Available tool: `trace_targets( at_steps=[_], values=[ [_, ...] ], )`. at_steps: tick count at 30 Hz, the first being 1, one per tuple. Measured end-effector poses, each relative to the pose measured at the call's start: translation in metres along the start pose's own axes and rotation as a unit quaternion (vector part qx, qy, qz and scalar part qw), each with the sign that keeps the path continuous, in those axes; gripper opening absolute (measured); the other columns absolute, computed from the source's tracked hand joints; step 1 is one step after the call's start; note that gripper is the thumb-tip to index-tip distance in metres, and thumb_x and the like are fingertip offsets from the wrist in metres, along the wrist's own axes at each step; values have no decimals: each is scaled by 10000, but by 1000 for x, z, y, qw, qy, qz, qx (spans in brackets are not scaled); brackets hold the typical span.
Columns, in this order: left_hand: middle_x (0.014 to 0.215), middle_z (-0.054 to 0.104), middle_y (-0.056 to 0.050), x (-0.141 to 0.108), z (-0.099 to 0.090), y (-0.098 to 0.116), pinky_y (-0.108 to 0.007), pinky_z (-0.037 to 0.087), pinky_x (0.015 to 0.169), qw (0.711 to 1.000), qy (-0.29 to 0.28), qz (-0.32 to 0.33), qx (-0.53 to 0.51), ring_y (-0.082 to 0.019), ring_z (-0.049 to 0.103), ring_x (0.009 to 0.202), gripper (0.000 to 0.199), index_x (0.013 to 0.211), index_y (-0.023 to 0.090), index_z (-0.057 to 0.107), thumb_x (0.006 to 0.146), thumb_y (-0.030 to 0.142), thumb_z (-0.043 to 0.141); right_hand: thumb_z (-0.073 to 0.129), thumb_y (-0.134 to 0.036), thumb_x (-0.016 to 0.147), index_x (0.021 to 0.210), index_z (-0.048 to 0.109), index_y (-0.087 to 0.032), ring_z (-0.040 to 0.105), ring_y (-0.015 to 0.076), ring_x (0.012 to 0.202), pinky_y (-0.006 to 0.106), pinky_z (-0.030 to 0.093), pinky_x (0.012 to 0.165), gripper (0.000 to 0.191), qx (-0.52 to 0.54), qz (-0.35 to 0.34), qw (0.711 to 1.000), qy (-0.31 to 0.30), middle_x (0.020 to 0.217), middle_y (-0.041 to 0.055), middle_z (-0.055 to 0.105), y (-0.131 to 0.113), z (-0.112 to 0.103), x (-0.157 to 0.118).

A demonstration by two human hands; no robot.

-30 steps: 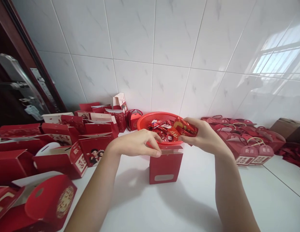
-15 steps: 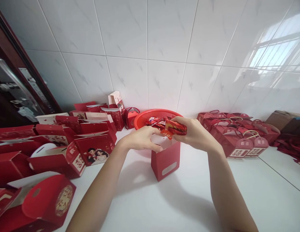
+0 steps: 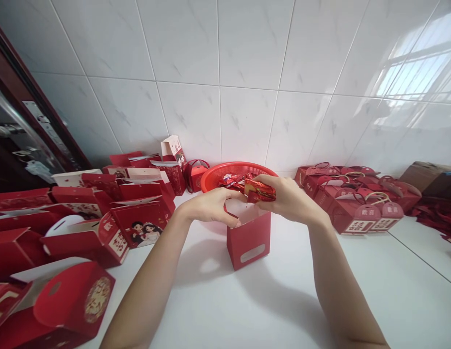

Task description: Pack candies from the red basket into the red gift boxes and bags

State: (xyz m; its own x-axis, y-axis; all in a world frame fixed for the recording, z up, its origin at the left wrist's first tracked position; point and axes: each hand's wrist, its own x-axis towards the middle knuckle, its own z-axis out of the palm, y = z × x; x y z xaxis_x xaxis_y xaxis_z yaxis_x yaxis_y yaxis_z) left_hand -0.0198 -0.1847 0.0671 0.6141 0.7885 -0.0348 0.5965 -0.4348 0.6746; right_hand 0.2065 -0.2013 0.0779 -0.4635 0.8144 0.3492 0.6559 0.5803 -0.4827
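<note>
A red gift box (image 3: 250, 241) stands upright on the white table, its top open and a pale oval window low on the front. My left hand (image 3: 215, 207) is closed on the box's left upper edge, thumb on the near side. Just above the opening, my right hand (image 3: 283, 196) grips shiny red wrapped packets (image 3: 261, 190); how many cannot be made out. Behind the hands sits an orange-red plastic basket (image 3: 225, 169) with more wrapped packets (image 3: 231, 180) in it, partly hidden by my hands.
Several open red gift boxes (image 3: 138, 223) crowd the left side. At the right rear stand several closed red boxes (image 3: 356, 211) with handles. Beyond them is a brown carton (image 3: 427, 177) beside dark red material (image 3: 434, 213). A tiled wall (image 3: 247, 116) rises behind the table (image 3: 276, 305).
My right hand has shifted slightly left with the packets. A bright orange-red wrapper that showed below them over the opening is no longer visible there. My left hand stays at the box edge.
</note>
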Motion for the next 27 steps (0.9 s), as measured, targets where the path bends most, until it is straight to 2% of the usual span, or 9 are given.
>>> trace_targets(
  at_steps=[2,6,10,12,14,17,21,23,27],
  values=[
    [1128,719,-26,0,0,-1,-283,511,799,1000,-6,10,-4,-252,673,996,554,1230,221,678,684,293,732,658,-225,777,874,585,-220,455,115,609,236,304,528,121,37,-17,999,20,722,-38,558,-1,2,2],
    [1124,705,-35,3,-2,-9,-278,514,768,1000,-8,18,-14,-233,667,946,540,1206,204,674,672,268,724,737,-313,767,909,590,-218,482,122,627,243,350,556,225,119,-30,991,56,731,-43,567,0,11,9],
    [963,705,-33,6,-4,-19,-281,509,693,999,-12,9,-48,-201,655,804,437,1092,162,692,678,295,738,776,-343,747,957,604,-211,560,151,720,264,404,623,302,172,-60,982,41,843,-17,624,7,22,17],
    [916,703,-20,7,-6,-21,-284,505,674,997,-25,7,-76,-177,641,737,437,1104,165,691,685,283,735,779,-345,743,967,612,-211,579,170,780,274,418,650,310,168,-69,983,32,897,-1,639,11,24,19],
    [948,713,-21,7,-7,-21,-284,512,696,993,-40,22,-105,-175,648,767,480,1163,174,682,690,247,722,769,-338,754,978,614,-216,581,179,820,277,420,662,299,153,-68,985,30,934,8,646,14,24,20],
    [1151,701,-50,8,-7,-20,-282,528,759,990,-45,45,-127,-211,653,966,533,1218,195,676,686,203,703,754,-352,769,1014,591,-221,577,172,820,276,416,659,322,147,-63,986,41,957,10,645,16,22,20],
    [1371,612,-63,9,-7,-22,-293,546,811,989,-41,50,-131,-262,584,1190,574,1240,226,677,668,193,709,655,-348,822,998,495,-230,536,138,690,263,412,609,265,235,-45,969,67,815,-30,587,15,20,17],
    [1366,618,-67,10,-6,-24,-301,549,816,989,-40,57,-133,-264,593,1180,567,1230,228,687,664,191,708,585,-292,829,924,464,-231,506,126,665,255,407,597,165,281,-42,956,72,771,-42,546,13,18,17],
    [1225,690,-82,12,-6,-26,-318,543,789,987,-51,61,-140,-235,658,988,564,1234,189,685,670,200,716,588,-265,828,885,510,-210,514,133,735,263,428,646,111,294,-71,952,40,836,-10,557,11,13,16]
  ],
)
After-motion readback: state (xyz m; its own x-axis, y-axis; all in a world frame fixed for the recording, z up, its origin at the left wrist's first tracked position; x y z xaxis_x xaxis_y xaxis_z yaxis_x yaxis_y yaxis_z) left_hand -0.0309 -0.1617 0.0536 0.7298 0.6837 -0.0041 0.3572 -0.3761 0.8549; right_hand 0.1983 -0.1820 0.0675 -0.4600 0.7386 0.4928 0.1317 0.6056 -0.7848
